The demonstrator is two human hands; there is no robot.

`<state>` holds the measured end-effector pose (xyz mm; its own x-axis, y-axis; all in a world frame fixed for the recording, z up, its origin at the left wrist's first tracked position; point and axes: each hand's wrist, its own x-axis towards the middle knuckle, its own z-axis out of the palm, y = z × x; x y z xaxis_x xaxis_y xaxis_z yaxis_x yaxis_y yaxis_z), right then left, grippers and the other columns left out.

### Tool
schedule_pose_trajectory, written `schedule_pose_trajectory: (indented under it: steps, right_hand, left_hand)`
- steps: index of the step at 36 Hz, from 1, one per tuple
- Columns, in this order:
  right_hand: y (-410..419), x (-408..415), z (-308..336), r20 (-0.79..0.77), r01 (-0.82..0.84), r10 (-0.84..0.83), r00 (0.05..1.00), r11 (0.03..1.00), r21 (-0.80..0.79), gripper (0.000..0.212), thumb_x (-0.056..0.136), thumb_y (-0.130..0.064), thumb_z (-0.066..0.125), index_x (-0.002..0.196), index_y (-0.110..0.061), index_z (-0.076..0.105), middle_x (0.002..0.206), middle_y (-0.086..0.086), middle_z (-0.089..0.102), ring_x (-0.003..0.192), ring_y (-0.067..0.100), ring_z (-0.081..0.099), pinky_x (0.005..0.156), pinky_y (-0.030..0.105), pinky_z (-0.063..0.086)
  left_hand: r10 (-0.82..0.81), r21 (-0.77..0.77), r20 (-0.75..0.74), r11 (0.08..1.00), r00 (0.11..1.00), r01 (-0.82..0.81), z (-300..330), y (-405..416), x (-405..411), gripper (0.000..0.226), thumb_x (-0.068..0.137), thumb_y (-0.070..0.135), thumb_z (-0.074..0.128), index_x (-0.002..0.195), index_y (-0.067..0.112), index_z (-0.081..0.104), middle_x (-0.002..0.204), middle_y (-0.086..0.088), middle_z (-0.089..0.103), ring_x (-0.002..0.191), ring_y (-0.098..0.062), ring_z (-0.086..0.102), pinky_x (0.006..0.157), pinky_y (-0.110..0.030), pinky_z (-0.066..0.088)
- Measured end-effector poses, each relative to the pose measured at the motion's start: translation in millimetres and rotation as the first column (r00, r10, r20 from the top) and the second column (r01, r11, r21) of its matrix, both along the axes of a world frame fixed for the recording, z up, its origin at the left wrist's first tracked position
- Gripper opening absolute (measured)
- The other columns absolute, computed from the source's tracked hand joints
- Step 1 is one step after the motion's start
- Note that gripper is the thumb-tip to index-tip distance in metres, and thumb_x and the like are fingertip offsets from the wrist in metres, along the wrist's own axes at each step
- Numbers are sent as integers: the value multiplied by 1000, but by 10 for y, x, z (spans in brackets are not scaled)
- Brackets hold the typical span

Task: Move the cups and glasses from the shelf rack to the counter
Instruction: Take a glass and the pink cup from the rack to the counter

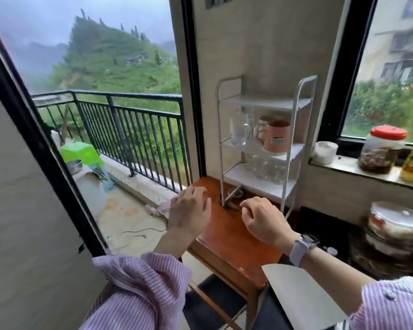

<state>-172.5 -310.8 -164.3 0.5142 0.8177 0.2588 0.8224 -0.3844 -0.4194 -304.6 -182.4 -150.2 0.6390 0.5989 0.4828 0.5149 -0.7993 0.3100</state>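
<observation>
Both empty, left hand (188, 211) and right hand (264, 220) hovering loosely curled over the wooden counter (227, 234), with glass mug (240, 131) and pink cup (277, 136) upright, mouths up, on the white rack (296, 148) middle shelf.

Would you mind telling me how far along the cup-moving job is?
Nothing looks moved yet: the wooden counter holds no cups. Both hands, left hand and right hand, hover empty. Still racked: the glass pitcher, pink mug and lower-shelf glasses.
</observation>
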Motion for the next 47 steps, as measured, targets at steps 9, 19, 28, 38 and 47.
schedule_pose_trajectory:
  steps: [9, 19, 28, 38, 47]
  right_hand:
    - [725, 965, 130, -10, 187, -187, 982, 980, 66, 32, 93, -20, 40, 119, -8, 55, 120, 12, 59, 115, 28, 49, 98, 36, 40]
    - [1579, 1825, 450, -514, 494, -264, 816, 780, 384, 22, 91, -6, 46, 102, -14, 63, 103, 7, 64, 90, 20, 58, 81, 27, 46]
    - [2050, 2215, 423, -715, 643, -140, 685, 578, 503, 30, 85, 7, 46, 63, -11, 58, 57, -9, 56, 61, 5, 46, 58, 14, 38]
    - [1993, 2208, 373, -793, 658, -4, 609, 561, 502, 36, 81, 7, 44, 61, -20, 58, 73, 5, 51, 69, 14, 42, 68, 28, 31]
    - [1842, 2064, 371, -833, 808, -195, 518, 432, 401, 13, 79, 3, 48, 72, 2, 60, 82, 10, 53, 85, 25, 47, 78, 41, 44]
  left_hand:
    - [-191, -97, 92, 975, 977, 200, 97, 1001, 1241, 25, 88, 21, 50, 108, 10, 57, 108, -12, 63, 99, -31, 59, 85, -41, 45]
    - [-368, -416, 367, 756, 854, 505, 292, 1714, 2492, 32, 89, 18, 53, 121, 10, 55, 119, -8, 64, 108, -20, 58, 79, -8, 32]
    - [-409, -542, 478, 559, 777, 628, 209, 1742, 3133, 24, 88, 13, 51, 111, 6, 57, 111, -13, 66, 107, -26, 59, 87, -31, 43]
    - [-355, -529, 648, 427, 674, 733, 140, 1780, 3044, 17, 92, 19, 47, 94, 6, 58, 83, -10, 62, 73, -18, 54, 67, -32, 42]
    - [-322, -627, 629, 328, 708, 706, 139, 2025, 3008, 30, 95, 39, 38, 79, 18, 52, 67, 1, 49, 63, -13, 48, 64, -32, 42]
